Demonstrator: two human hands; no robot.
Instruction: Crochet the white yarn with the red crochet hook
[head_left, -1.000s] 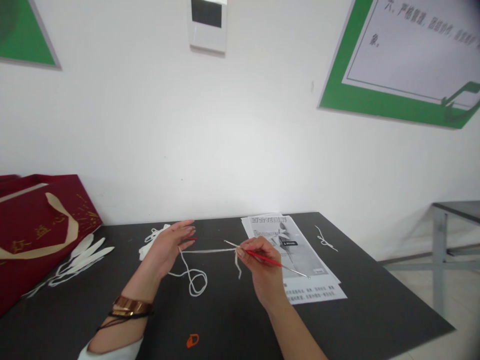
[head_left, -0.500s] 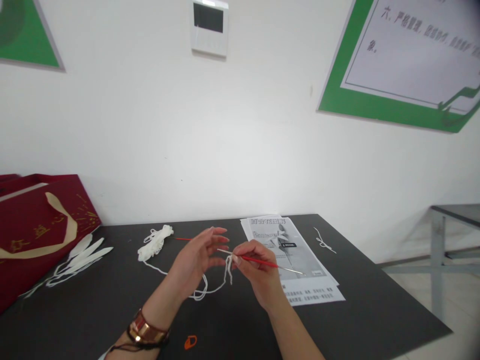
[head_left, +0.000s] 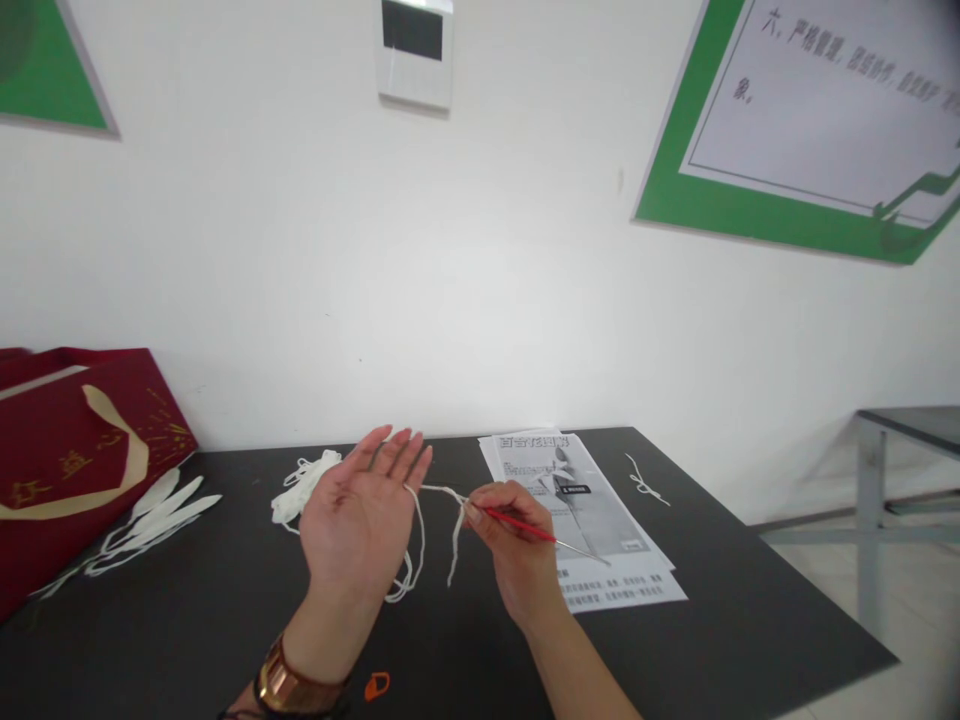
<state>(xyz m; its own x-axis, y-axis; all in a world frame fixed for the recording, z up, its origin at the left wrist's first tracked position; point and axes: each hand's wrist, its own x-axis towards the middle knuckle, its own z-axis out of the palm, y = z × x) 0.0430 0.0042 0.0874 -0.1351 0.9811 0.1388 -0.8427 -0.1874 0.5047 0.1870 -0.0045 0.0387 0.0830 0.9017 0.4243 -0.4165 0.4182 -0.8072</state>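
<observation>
My left hand (head_left: 365, 515) is raised above the dark table (head_left: 675, 620), palm up, fingers stretched out together. A strand of white yarn (head_left: 415, 540) runs over its little-finger side and hangs down in a loop. My right hand (head_left: 514, 545) pinches a red-handled crochet hook (head_left: 525, 527) and the yarn at its tip, just right of the left hand. A short yarn tail dangles below the pinch. The rest of the yarn lies in a small white bundle (head_left: 300, 485) behind the left hand.
Printed instruction sheets (head_left: 592, 530) lie right of my hands. A dark red gift bag (head_left: 75, 450) and white petal-shaped pieces (head_left: 150, 515) are at the left. An orange clip (head_left: 376, 686) lies near the front edge, a yarn scrap (head_left: 645, 483) at the far right.
My left hand has turned palm up and straightened its fingers, with the yarn now draped over its edge. The right hand with the hook has stayed almost in place.
</observation>
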